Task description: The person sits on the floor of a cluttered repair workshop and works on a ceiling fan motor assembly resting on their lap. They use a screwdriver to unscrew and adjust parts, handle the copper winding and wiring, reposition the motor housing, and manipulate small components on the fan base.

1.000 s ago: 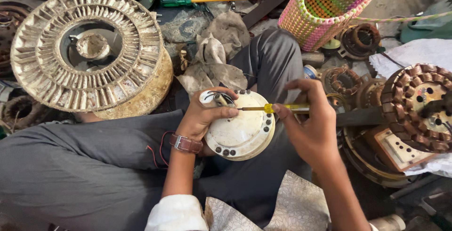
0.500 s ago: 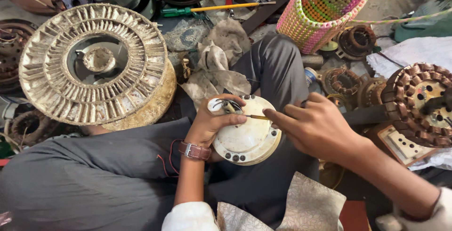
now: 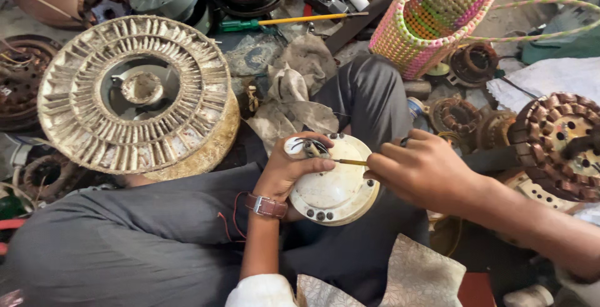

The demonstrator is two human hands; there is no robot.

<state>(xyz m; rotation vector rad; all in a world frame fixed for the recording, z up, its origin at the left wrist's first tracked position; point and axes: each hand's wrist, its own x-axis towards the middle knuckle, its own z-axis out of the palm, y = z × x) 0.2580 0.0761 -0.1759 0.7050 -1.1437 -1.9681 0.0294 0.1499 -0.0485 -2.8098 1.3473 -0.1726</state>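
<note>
Motor cover on lap, tool at its hub.
Left hand (image 3: 290, 169) grips white round cover (image 3: 334, 188) (thumb over wires); right hand (image 3: 422, 169) pinches thin tool (image 3: 350, 162).

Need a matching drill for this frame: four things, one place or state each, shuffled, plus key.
Things:
1. white round cover
2. basket
3. screwdriver
4. finned ring

Places or states:
A. lying on the floor at the top, green handle, yellow shaft
B. steadied on the lap by the left hand
C. woven pink and green, standing at upper right
D. resting on the knee at left

The right hand holds a thin tool to the cover.

Pairs: 1-B, 2-C, 3-A, 4-D
</note>
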